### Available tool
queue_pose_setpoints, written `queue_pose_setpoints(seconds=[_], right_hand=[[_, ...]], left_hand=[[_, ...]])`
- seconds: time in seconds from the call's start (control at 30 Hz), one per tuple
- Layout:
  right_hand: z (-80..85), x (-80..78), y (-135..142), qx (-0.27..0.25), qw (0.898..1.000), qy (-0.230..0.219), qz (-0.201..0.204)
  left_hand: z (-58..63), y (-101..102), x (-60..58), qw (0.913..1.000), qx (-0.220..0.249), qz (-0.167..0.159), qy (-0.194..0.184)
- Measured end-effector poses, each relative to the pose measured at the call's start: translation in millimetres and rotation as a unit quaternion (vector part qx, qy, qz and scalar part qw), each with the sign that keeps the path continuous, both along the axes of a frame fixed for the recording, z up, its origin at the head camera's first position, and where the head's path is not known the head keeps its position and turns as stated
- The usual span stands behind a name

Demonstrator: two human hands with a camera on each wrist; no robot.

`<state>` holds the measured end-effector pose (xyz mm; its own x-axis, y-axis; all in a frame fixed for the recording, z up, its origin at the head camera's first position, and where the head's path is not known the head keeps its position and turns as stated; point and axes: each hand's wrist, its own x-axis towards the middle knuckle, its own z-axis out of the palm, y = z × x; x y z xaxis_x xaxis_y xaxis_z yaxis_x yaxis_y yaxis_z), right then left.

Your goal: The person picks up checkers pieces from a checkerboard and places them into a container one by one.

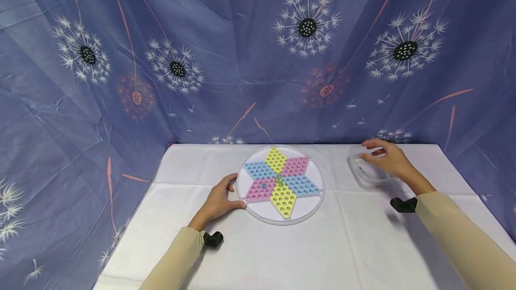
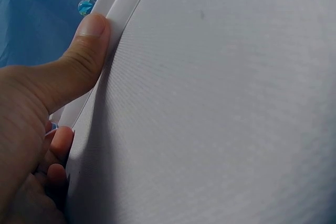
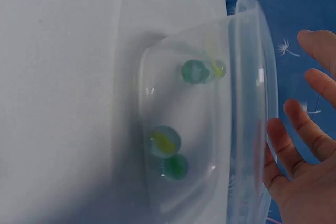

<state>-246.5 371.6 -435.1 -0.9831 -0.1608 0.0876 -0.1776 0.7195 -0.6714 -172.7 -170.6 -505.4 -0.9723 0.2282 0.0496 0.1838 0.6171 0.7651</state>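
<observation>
A round white Chinese checkers board [image 1: 258, 214] with a coloured star of holes lies on the table. My left hand [image 1: 217, 199] rests against its left rim, thumb and fingers spread along the edge. In the left wrist view, the thumb [image 2: 89, 40] touches the rim. Several glass marbles sit near the star's centre, and a blue marble [image 1: 264, 186] is in the left pink section. At the right, my right hand [image 1: 387, 159] hovers over a clear plastic container [image 1: 364, 181], its fingers apart and loosely bent. Several marbles lie inside it, including a yellow-streaked marble [image 3: 165, 141].
A white cloth covers the table [image 1: 314, 254]. Behind it and to the left hangs a blue curtain [image 1: 242, 57] with dandelion prints. The container stands right of the board, close to the table's back edge. Black wrist cameras are on both wrists.
</observation>
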Motion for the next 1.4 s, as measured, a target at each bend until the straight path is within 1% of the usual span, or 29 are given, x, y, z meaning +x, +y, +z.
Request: queue_pose_setpoints(seconds=[0.27, 0.4, 0.8, 1.1, 1.4], right_hand=[[11.6, -1.9, -14.2, -0.006, 1.000, 0.020, 0.016], [16.1, -3.7, -24.1, -0.012, 0.999, 0.023, 0.029], [27.0, -12.7, -66.2, -0.031, 0.997, 0.025, 0.072], [23.6, -24.3, -96.1, -0.034, 0.995, 0.024, 0.087], [21.8, -30.6, -129.4, -0.050, 0.991, 0.012, 0.124]], left_hand=[[0.5, -0.7, -0.8, 1.0000, -0.001, 0.000, 0.002], [0.8, -1.1, -0.7, 1.0000, -0.003, 0.000, 0.001], [-0.5, -1.8, -0.4, 1.0000, -0.002, 0.001, -0.001], [-2.2, -0.9, -0.6, 1.0000, -0.002, 0.001, 0.002], [-2.4, -0.7, -1.0, 1.0000, 0.000, -0.002, 0.006]])
